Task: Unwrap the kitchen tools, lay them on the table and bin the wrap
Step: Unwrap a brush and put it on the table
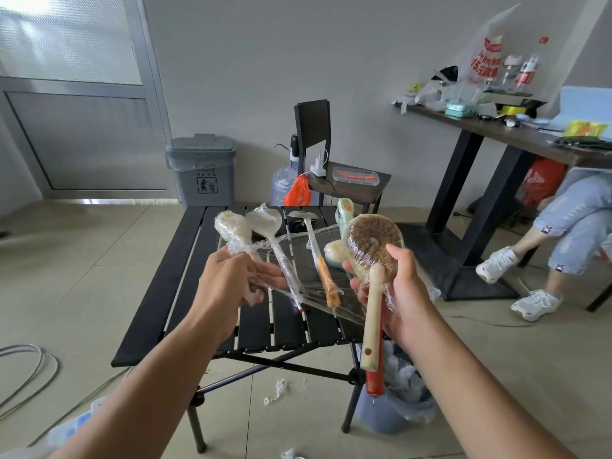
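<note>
My right hand (402, 293) grips a round brown brush (376, 241) with a pale wooden handle (372, 319), still partly in cling wrap; a red handle (376, 379) hangs behind it. A sheet of clear wrap (318, 279) stretches from that hand to my left hand (231, 286), which pinches its bunched end. Caught in the stretched wrap above the black slatted table (185, 293) are a wrapped bristle brush (228, 226), a white ladle (265, 220) and an orange-handled skimmer (318, 256).
A small blue bin (394, 415) stuffed with wrap stands under the table's right corner. Wrap scraps (278, 389) lie on the floor. A grey waste bin (202, 170) sits by the far wall. A chair (331, 160), desk (516, 137) and seated person's legs (563, 233) are right.
</note>
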Demonstrator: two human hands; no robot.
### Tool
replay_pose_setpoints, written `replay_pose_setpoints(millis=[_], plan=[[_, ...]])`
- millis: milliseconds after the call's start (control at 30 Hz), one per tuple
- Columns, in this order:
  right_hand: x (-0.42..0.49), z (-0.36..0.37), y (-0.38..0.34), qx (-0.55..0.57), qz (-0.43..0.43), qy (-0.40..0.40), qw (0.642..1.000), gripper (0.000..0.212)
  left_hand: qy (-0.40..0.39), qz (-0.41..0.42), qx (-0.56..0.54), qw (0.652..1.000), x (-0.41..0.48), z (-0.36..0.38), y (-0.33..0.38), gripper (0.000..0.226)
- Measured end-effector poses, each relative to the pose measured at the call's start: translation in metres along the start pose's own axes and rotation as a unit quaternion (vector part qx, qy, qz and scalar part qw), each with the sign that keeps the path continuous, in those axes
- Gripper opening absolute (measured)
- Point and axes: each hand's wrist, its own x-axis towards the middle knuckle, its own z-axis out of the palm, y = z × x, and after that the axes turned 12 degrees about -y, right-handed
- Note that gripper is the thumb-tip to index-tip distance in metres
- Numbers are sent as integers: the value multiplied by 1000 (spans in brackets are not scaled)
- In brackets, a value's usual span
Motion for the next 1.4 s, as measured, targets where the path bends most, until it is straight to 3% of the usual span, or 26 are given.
replay_pose_setpoints(millis=[233, 400, 533, 700, 867, 967, 1067, 1267, 1400], plan=[[-2, -4, 6, -43, 26, -35, 998, 63, -70, -65, 70, 993, -5, 8, 1, 17], [-6, 4, 9, -99, -8, -62, 993, 46, -113, -36, 158, 980, -13, 23, -6, 47], [-7, 8, 9, -127, -23, -41, 991, 60, -170, -58, 198, 964, -16, 24, -14, 32], [-10, 9, 8, -105, -28, -41, 993, 66, -171, -55, 148, 973, -17, 28, -18, 44], [-11, 12, 11, -115, -15, -48, 992, 58, -210, -55, -27, 976, -16, 36, -18, 41], [-9, 15, 14, -146, -20, -19, 989, 51, -184, -47, -98, 977, -14, 37, -20, 32], [-8, 16, 16, -155, -23, 4, 988, 46, -132, -40, -99, 986, -9, 36, -28, 21], [-9, 18, 21, -184, -4, -5, 983, 49, -157, -55, -87, 982, -10, 46, -34, 14], [-9, 15, 25, -218, -5, -16, 976, 49, -219, -36, 3, 975, -18, 54, -35, 40]])
